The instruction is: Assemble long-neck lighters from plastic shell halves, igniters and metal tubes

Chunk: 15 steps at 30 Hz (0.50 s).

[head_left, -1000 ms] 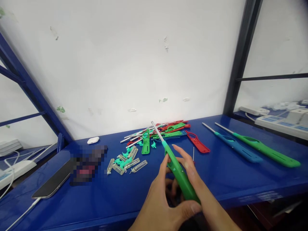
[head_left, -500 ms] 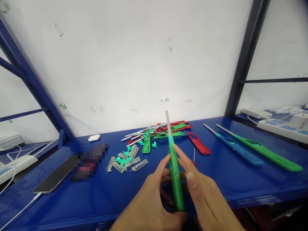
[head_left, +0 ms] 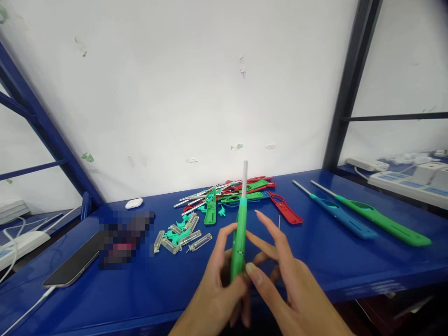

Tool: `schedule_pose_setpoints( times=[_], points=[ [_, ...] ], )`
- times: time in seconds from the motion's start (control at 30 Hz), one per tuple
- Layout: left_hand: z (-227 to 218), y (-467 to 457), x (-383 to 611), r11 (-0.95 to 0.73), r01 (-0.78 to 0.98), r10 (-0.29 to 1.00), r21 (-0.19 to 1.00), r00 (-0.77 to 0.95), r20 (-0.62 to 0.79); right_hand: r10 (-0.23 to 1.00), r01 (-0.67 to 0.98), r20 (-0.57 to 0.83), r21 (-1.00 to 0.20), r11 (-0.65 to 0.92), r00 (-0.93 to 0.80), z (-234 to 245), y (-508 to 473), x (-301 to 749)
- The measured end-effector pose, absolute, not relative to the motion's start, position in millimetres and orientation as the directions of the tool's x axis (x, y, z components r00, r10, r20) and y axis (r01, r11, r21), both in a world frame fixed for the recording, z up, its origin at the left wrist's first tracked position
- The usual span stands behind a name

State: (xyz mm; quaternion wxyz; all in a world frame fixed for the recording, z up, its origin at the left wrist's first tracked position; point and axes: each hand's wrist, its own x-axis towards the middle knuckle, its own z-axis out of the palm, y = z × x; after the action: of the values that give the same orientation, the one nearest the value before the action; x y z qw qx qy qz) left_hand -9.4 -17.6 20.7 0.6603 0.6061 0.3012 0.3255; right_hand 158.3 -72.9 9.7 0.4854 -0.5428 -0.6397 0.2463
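A green gas lighter (head_left: 239,242) with a long metal tube stands nearly upright in front of me, its narrow edge facing me. My left hand (head_left: 219,284) is wrapped round its handle, thumb low and index finger along the left side. My right hand (head_left: 290,280) is beside the handle with fingers apart; the index is raised off it, while the middle fingertip and thumb are close to or touching its right side. Beyond lie clear fuel tanks (head_left: 200,242), turquoise triggers (head_left: 180,235), a green handle shell (head_left: 210,210) and a red handle shell (head_left: 286,208).
A pile of metal tubes and coloured shells (head_left: 241,189) lies by the wall. On the right of the blue table (head_left: 140,298) rest a blue lighter (head_left: 345,217) and another green lighter (head_left: 388,219). A phone (head_left: 75,259) and white earbud case (head_left: 134,203) are left.
The lighter has tipped slightly, its handle swinging left. My right index finger has lifted off it and the right fingers have spread, while my left hand keeps its grip.
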Motion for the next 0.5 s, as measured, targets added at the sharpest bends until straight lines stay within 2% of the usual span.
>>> schedule_pose_setpoints(
  times=[0.17,0.33,0.5],
  points=[
    [18,-3,-12,0.086,-0.224,0.916,0.971,0.401,0.011,0.926,0.265,0.336,-0.921,0.285,0.174,0,-62,160],
    [36,6,-23,0.187,-0.376,0.897,0.907,0.442,-0.001,0.942,0.11,0.251,-0.967,0.231,0.224,-4,-52,166],
    [47,13,-36,0.275,-0.393,0.869,0.877,0.493,-0.051,0.94,0.124,0.242,-0.968,0.218,0.24,-4,-51,166]
  ],
)
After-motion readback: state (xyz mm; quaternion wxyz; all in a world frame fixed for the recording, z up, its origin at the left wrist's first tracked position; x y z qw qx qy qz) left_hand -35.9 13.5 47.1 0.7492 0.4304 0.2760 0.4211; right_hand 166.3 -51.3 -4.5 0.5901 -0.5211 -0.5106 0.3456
